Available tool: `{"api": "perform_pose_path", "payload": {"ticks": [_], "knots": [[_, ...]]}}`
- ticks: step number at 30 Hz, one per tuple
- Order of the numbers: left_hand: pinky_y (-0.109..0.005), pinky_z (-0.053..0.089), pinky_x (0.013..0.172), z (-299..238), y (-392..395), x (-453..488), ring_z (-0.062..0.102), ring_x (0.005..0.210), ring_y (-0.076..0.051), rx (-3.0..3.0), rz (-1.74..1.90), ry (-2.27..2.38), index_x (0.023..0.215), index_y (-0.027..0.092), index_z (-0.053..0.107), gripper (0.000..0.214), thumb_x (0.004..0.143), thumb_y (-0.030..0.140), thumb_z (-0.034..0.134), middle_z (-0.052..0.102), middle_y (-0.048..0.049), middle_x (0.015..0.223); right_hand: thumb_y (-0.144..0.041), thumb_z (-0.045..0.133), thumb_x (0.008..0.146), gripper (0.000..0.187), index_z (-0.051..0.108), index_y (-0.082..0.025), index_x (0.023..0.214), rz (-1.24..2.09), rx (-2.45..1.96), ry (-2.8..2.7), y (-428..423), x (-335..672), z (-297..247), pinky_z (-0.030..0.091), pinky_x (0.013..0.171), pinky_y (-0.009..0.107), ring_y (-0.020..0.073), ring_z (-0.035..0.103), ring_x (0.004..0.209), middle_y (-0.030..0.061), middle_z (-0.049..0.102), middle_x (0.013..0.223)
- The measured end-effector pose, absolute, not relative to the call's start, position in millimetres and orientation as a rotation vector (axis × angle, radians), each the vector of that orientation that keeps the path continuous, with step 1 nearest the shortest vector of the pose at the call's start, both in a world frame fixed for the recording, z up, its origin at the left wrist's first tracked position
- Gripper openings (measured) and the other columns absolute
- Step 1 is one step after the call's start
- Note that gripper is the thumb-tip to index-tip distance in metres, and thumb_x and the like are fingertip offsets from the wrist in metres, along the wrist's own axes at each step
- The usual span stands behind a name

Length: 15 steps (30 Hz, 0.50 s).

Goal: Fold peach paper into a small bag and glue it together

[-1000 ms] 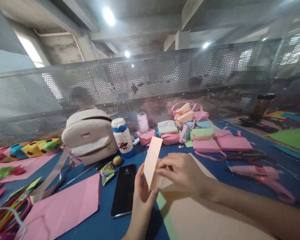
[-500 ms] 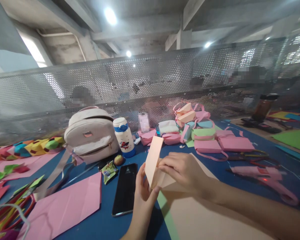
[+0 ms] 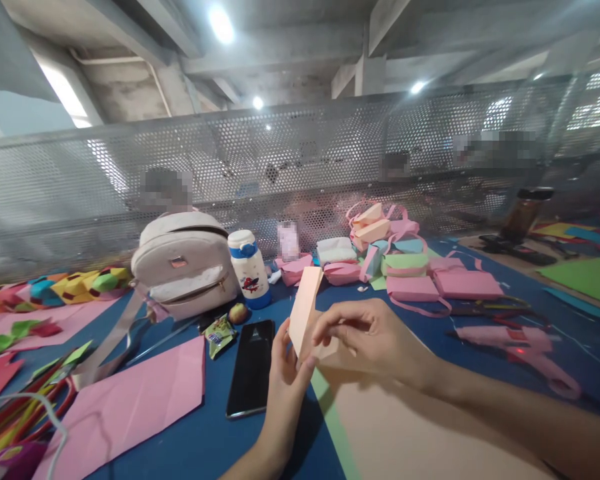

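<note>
A folded piece of peach paper (image 3: 304,308), like a narrow box, stands tilted in my left hand (image 3: 291,373), whose fingers wrap its lower end. My right hand (image 3: 375,337) is at the paper's right side, fingers bent and a little apart. The fingertips are close to its edge; whether they touch it I cannot tell. Beneath both hands lies a large peach sheet (image 3: 420,427) with a green sheet (image 3: 333,417) showing along its left edge.
Left of my hands lie a black phone (image 3: 251,370), a snack packet (image 3: 220,337) and pink paper (image 3: 145,393). Behind stand a bottle (image 3: 250,270) and a backpack (image 3: 180,267). Small paper bags (image 3: 413,288) fill the back right; a pink glue gun (image 3: 520,350) lies right.
My right fingers have loosened from the paper's side and lifted slightly. The paper has turned a little, showing a narrower face, still in my left hand. The view has shifted slightly.
</note>
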<state>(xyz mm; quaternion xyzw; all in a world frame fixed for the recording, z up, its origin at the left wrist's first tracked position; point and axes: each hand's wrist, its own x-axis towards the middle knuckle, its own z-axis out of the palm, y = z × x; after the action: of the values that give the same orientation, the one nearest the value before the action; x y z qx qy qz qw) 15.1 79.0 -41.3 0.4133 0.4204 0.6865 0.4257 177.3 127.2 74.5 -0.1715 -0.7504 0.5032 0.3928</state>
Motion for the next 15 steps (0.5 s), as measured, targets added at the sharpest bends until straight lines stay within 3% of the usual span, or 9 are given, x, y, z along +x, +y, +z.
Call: {"api": "perform_pose_path", "payload": {"ticks": [5, 8, 10, 12, 15], "knots": [[-0.043, 0.051, 0.100, -37, 77, 18, 0.055, 0.128, -0.034, 1.047, 1.727, 1.059, 0.136, 0.027, 0.045, 0.074, 0.074, 0.047, 0.079, 0.055, -0.0118, 0.141, -0.030, 0.072, 0.082, 0.013, 0.079, -0.019, 0.083, 1.540, -0.392, -1.805, 119, 165, 66, 0.052, 0.063, 0.023, 0.0132, 0.066, 0.069, 0.0039, 0.073, 0.080], [-0.045, 0.053, 0.098, -40, 77, 19, 0.057, 0.123, -0.037, 1.032, 1.737, 1.044, 0.137, 0.026, 0.044, 0.085, 0.066, 0.048, 0.084, 0.057, -0.0128, 0.137, -0.026, 0.077, 0.077, 0.008, 0.081, -0.020, 0.081, 1.601, -0.331, -1.800, 107, 156, 56, 0.050, 0.060, 0.020, 0.0119, 0.065, 0.068, 0.0033, 0.073, 0.078], [-0.043, 0.054, 0.095, -42, 77, 20, 0.058, 0.123, -0.037, 1.001, 1.732, 0.997, 0.139, 0.028, 0.042, 0.083, 0.069, 0.047, 0.081, 0.056, -0.0115, 0.138, -0.021, 0.077, 0.077, 0.008, 0.081, -0.021, 0.083, 1.683, -0.304, -1.834, 92, 150, 49, 0.049, 0.057, 0.018, 0.0107, 0.063, 0.063, 0.0016, 0.072, 0.072], [-0.040, 0.053, 0.096, -42, 76, 21, 0.057, 0.124, -0.035, 1.006, 1.729, 0.947, 0.139, 0.029, 0.041, 0.076, 0.075, 0.045, 0.077, 0.054, -0.0101, 0.140, -0.017, 0.073, 0.081, 0.011, 0.081, -0.020, 0.089, 1.736, -0.239, -1.949, 75, 143, 41, 0.051, 0.061, 0.018, 0.0104, 0.065, 0.063, 0.0007, 0.073, 0.072], [-0.040, 0.050, 0.100, -38, 74, 21, 0.053, 0.129, -0.034, 1.061, 1.744, 0.978, 0.136, 0.027, 0.044, 0.071, 0.075, 0.044, 0.078, 0.053, -0.0116, 0.140, -0.021, 0.061, 0.093, 0.017, 0.078, -0.022, 0.096, 1.529, -0.017, -2.314, 50, 133, 31, 0.054, 0.076, 0.019, 0.0123, 0.071, 0.082, 0.0009, 0.075, 0.089]]}}
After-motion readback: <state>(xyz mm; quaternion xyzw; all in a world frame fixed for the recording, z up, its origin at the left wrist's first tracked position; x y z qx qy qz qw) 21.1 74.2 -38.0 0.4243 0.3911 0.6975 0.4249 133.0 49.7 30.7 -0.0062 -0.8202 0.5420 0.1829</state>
